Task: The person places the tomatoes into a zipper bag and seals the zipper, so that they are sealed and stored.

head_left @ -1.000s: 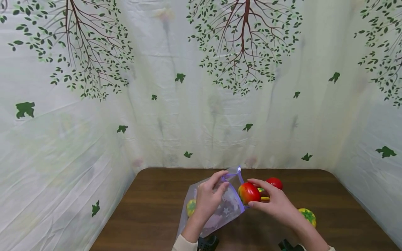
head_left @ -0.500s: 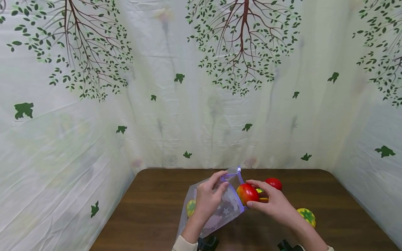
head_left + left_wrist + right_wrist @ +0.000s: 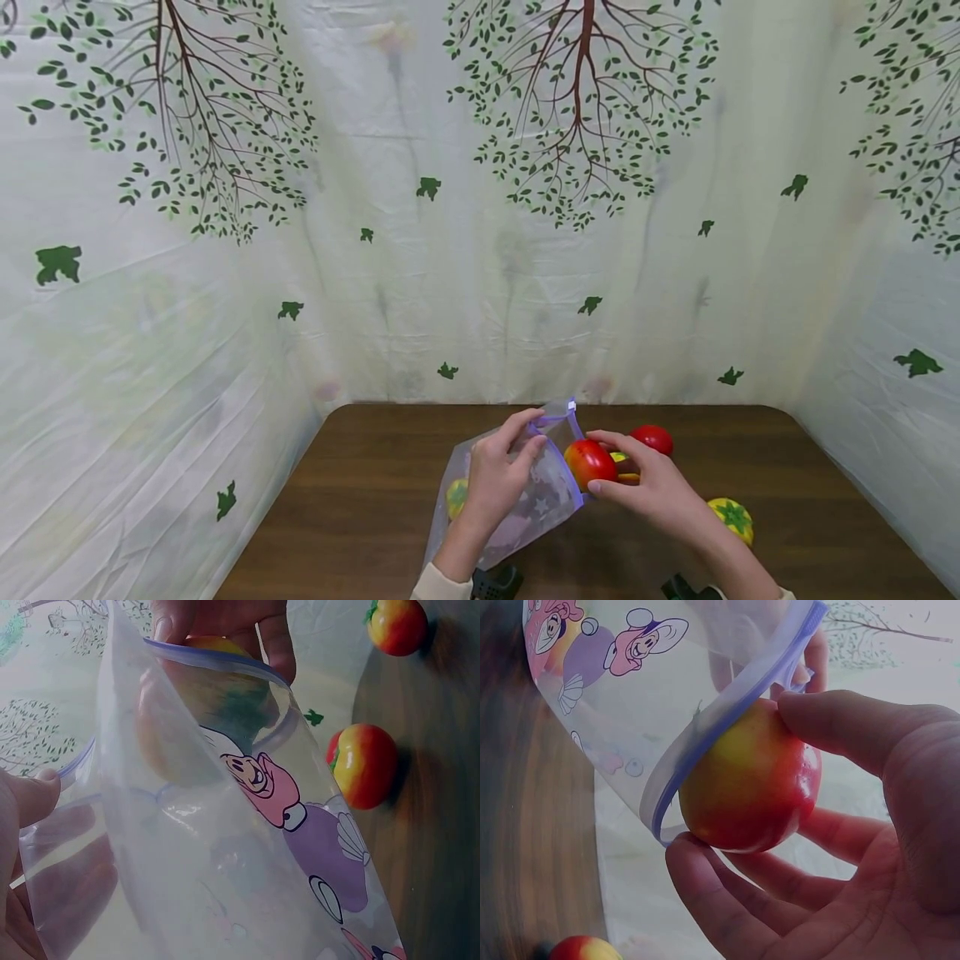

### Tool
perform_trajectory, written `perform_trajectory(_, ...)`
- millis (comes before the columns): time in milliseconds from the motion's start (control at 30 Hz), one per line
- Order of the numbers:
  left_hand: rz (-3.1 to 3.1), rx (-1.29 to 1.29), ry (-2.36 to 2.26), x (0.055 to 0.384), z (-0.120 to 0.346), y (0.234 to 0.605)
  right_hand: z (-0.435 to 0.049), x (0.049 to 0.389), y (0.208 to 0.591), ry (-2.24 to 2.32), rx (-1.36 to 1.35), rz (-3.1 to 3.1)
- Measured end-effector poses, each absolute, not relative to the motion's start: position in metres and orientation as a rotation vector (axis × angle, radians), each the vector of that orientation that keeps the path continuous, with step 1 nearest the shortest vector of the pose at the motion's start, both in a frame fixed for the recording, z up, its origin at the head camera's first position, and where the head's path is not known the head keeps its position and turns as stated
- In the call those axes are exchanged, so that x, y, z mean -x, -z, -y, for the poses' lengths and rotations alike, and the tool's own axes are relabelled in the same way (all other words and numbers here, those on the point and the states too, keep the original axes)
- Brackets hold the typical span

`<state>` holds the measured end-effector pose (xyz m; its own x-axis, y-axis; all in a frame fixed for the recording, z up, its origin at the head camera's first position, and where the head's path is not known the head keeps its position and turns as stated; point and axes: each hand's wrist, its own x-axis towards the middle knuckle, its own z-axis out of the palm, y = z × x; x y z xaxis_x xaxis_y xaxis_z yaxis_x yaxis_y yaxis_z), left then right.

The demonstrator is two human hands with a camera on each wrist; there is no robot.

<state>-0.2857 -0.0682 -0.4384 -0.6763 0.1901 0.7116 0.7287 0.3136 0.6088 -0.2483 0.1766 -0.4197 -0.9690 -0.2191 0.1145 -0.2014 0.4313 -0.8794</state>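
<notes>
My left hand holds a clear zip bag by its mouth, thumb at the purple rim and fingers seen through the plastic. Cartoon figures are printed on the bag, and a yellow-green round thing shows inside it. With thumb and curled fingers, my right hand grips a round red-and-yellow fruit. The fruit lies partly inside the open mouth; its dark green top shows through the plastic in the left wrist view. My right fingertips are right by the rim.
On the brown table, a red fruit sits behind my right hand. Another, yellow with a green star-shaped top, lies beside my right forearm. Yellow bits behind the right fingers are mostly hidden. A leaf-patterned curtain surrounds the table.
My right hand has shifted slightly left with the fruit, which sits a little farther into the bag's mouth. The left hand and the bag have stayed nearly still.
</notes>
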Motion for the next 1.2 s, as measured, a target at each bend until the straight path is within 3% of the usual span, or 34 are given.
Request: perform_trajectory(1200, 2.038, 0.827, 1.354, 0.2832, 0.0656, 0.4367, -0.1739, 0.2418, 0.4205, 1.588, 0.399, -2.674)
